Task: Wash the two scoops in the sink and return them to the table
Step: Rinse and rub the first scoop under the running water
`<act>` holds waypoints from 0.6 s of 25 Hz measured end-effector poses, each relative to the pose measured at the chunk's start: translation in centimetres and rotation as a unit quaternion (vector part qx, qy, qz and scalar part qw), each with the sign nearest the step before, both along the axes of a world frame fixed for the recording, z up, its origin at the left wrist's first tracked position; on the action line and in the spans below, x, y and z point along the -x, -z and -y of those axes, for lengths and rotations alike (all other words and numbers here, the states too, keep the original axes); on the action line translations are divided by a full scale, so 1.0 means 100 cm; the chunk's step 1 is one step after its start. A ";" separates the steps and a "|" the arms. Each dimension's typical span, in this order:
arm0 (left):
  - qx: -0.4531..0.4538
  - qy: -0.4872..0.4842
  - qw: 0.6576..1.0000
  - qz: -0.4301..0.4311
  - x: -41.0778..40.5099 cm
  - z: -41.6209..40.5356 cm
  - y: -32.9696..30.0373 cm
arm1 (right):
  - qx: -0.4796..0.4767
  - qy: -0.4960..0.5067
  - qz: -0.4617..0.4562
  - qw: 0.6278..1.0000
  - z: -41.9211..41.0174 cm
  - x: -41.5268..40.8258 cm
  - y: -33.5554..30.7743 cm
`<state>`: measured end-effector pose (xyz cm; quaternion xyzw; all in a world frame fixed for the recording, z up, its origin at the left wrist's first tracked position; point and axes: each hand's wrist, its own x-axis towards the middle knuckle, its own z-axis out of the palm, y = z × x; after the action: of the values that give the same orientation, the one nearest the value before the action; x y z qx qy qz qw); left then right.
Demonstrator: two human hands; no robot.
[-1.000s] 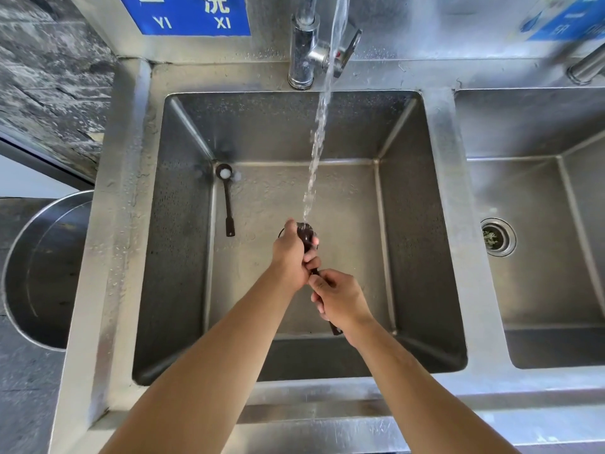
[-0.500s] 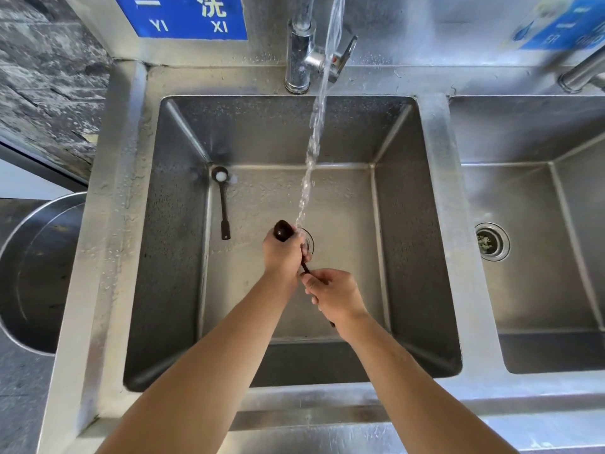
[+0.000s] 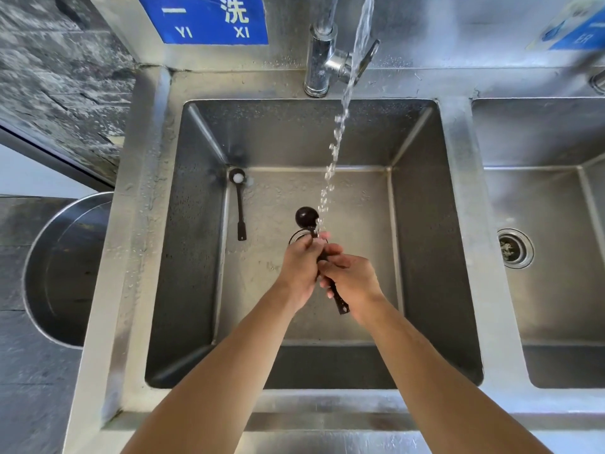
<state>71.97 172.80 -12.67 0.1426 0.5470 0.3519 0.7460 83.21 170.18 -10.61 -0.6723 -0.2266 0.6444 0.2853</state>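
Both hands, left hand [image 3: 299,268] and right hand [image 3: 352,278], grip one dark scoop [image 3: 306,216] mid-sink [image 3: 415,224] beneath the water stream [image 3: 340,126] for rinsing, second scoop [image 3: 239,204] waiting at the sink's far-left corner

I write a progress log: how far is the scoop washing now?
Nothing is finished yet. In hand: both hands, left hand and right hand, hold one dark scoop beside the water stream. Left: the second scoop lies on the sink floor, something white in its bowl; then both go back to the table.
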 end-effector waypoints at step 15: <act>-0.093 0.028 0.995 -0.007 0.023 -0.021 0.010 | 0.044 0.042 -0.143 0.988 -0.009 0.010 0.000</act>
<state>69.67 174.88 -13.65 0.2295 0.5132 0.3793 0.7350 82.20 171.09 -10.61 -0.5940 -0.1264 0.7309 0.3114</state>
